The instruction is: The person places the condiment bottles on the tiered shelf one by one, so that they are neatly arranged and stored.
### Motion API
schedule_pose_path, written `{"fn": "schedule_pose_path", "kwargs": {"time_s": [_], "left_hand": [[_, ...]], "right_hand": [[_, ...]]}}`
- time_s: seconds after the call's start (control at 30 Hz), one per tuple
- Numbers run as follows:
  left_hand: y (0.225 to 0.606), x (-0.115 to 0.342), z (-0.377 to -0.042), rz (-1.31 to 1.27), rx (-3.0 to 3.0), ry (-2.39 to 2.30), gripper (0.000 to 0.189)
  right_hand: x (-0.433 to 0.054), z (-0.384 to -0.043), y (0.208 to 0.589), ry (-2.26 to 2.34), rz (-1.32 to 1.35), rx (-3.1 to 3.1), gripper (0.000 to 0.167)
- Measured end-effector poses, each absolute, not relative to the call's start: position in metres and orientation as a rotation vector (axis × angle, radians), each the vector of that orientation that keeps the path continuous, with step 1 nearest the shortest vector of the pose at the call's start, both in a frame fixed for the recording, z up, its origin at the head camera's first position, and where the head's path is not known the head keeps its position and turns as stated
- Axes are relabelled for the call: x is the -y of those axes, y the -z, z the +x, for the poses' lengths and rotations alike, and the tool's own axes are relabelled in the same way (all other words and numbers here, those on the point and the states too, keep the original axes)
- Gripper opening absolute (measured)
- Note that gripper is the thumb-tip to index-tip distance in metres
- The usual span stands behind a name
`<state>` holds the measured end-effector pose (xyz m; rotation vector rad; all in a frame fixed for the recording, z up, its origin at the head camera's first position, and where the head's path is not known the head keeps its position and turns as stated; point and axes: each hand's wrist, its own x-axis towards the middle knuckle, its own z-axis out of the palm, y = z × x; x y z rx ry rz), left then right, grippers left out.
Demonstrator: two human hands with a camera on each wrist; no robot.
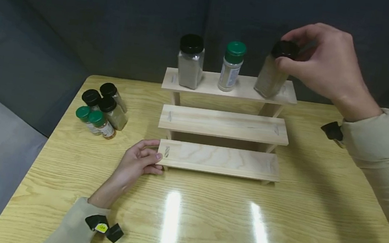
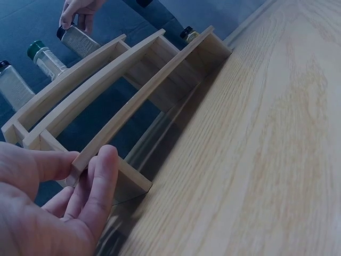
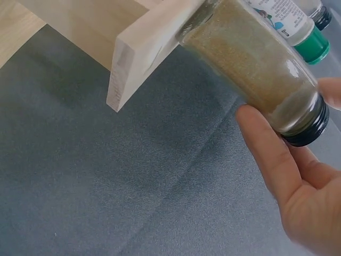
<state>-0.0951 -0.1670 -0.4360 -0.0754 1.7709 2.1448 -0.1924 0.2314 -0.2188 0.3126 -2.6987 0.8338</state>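
Observation:
A three-step wooden spice rack (image 1: 223, 124) stands on the table. My left hand (image 1: 137, 160) grips the left end of its lowest step, thumb on top and fingers beneath. At the right end of the top step, my right hand (image 1: 327, 63) holds a spice jar (image 1: 268, 81) by its black lid, between thumb and fingers. This square glass jar, with tan powder inside, leans slightly, its base right at the step. Left of it on the same step stand a green-capped spice jar (image 1: 229, 75) with a label and a black-lidded spice jar (image 1: 189, 69) of greyish powder.
Several more jars, among them a black-lidded jar (image 1: 113, 113) and a green-capped jar (image 1: 102, 125), cluster on the table's left side. Behind the rack hangs a dark cloth (image 1: 134, 21). The wooden table (image 1: 210, 229) extends in front of the rack.

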Motion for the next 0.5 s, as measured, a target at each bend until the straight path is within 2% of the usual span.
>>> {"fn": "schedule_pose_path", "kwargs": {"time_s": [0.5], "left_hand": [[0.4348, 0.1682, -0.0949, -0.08, -1.755, -2.153, 0.05]], "right_hand": [[-0.2317, -0.1908, 0.2201, -0.896, 0.33, 2.701, 0.048]]}}
